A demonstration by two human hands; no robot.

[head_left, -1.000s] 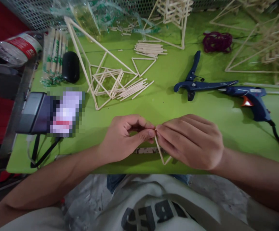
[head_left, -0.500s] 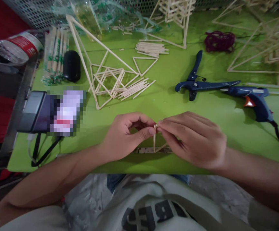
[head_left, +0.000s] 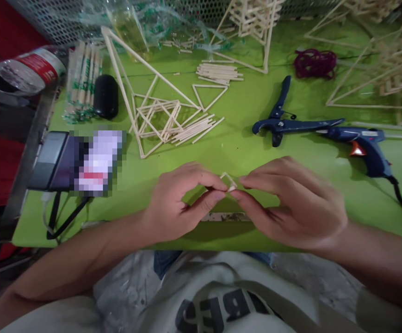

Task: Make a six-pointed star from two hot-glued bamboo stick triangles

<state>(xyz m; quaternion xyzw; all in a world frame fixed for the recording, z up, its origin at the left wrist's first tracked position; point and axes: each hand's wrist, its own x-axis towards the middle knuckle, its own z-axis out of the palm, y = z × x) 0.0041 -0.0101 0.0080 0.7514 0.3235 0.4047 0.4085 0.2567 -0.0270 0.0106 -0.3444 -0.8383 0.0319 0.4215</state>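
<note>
Near the table's front edge, my left hand [head_left: 183,199] pinches the end of a small piece of joined wooden sticks [head_left: 229,178] between thumb and forefinger. The piece shows as a bent shape above the fingertips. My right hand [head_left: 294,203] is at its right side, thumb touching its lower corner and forefinger slightly apart from the thumb. Beyond the hands lie a loose pile of thin sticks [head_left: 195,128], a small stick triangle [head_left: 215,98] and a large triangular stick frame [head_left: 120,78].
A blue cutter [head_left: 280,122] and a blue glue gun [head_left: 367,143] lie at the right. At the left are a phone [head_left: 100,159], a power bank [head_left: 53,159], a black case [head_left: 105,96] and a bottle [head_left: 30,69]. Purple string [head_left: 315,63] and stick structures [head_left: 256,18] stand farther back.
The small stick piece has turned, its corner now pointing away from me instead of toward me. My right hand has shifted right and its fingers have spread somewhat.
</note>
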